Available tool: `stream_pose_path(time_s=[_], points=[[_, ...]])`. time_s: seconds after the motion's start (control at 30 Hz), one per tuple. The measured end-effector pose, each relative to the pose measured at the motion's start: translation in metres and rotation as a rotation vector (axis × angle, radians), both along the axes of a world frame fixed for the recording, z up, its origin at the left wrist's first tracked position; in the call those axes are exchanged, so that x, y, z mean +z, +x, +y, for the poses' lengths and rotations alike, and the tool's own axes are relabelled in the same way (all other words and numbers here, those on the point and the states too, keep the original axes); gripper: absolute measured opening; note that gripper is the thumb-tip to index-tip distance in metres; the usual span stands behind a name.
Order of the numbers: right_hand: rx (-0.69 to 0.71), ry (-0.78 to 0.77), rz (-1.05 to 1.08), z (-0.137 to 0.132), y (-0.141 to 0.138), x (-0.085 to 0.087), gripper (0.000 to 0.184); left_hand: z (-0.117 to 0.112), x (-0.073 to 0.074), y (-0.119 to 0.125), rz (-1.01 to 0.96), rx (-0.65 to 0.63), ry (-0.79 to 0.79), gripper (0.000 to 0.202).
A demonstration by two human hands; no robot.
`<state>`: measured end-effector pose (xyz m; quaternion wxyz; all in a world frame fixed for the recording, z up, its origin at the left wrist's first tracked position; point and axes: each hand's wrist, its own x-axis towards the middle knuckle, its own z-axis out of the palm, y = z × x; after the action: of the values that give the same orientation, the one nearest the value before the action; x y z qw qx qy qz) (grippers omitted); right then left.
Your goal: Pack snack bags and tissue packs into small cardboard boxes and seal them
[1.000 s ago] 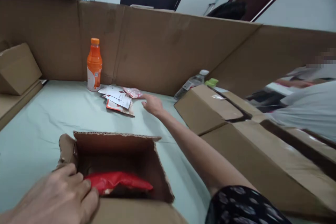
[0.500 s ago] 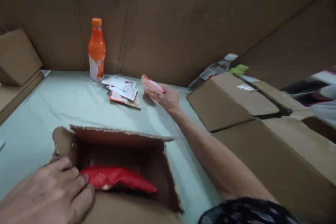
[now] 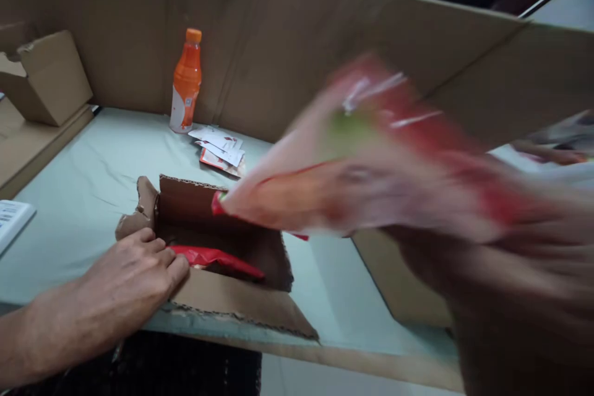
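Note:
My right hand [image 3: 524, 260], smeared by motion, grips a pink and red plastic food packet [image 3: 352, 167] raised close to the camera at the right. The packet hides part of the right side of an open cardboard box [image 3: 245, 300] on the table. Inside that box lies a red packet [image 3: 216, 258], partly hidden by the near wall. With fingers curled over the near left edge, my left hand [image 3: 139, 269] holds the cardboard box.
An orange drink bottle [image 3: 187, 83] stands at the back, beside a small pile of white and orange sachets [image 3: 220, 147]. Other cardboard boxes [image 3: 58, 77] sit at the left. A tall cardboard wall [image 3: 301, 31] closes off the back. A white object [image 3: 13, 219] lies at the left edge.
My right hand has come back from beside the sachets, bringing the food packet up close to the camera. The view has shifted; my left hand stays at the box edge.

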<state>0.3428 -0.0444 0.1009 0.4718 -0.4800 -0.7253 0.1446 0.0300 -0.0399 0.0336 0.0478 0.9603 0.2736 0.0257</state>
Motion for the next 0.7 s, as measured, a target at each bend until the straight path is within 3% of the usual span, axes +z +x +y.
stream_pose_path(time_s=[0.1, 0.2, 0.33, 0.4, 0.5, 0.6, 0.7], points=[[0.19, -0.115, -0.421, 0.005, -0.039, 0.002, 0.029, -0.003, -0.003, 0.001, -0.018, -0.017, 0.068, 0.02], [0.214, -0.293, -0.977, 0.023, -0.075, -0.012, 0.021, -0.006, -0.008, 0.001, -0.031, -0.021, 0.126, 0.021], [0.269, -0.377, -1.258, 0.046, -0.109, -0.044, 0.021, -0.008, -0.017, 0.001, -0.067, -0.001, 0.153, 0.022], [0.335, -0.428, -1.271, 0.051, -0.117, -0.052, 0.021, -0.008, -0.019, 0.0, -0.077, 0.012, 0.162, 0.027], [0.379, -0.47, -1.128, 0.049, -0.11, -0.044, 0.021, -0.009, -0.019, -0.002, -0.101, 0.03, 0.125, 0.048], [0.232, -0.288, -0.716, 0.055, -0.081, -0.027, 0.025, -0.01, -0.016, -0.005, -0.086, 0.05, 0.008, 0.06], [-0.026, -0.095, -0.383, 0.09, -0.047, -0.023, 0.029, -0.01, -0.014, -0.006, -0.064, 0.057, -0.1, 0.054]])
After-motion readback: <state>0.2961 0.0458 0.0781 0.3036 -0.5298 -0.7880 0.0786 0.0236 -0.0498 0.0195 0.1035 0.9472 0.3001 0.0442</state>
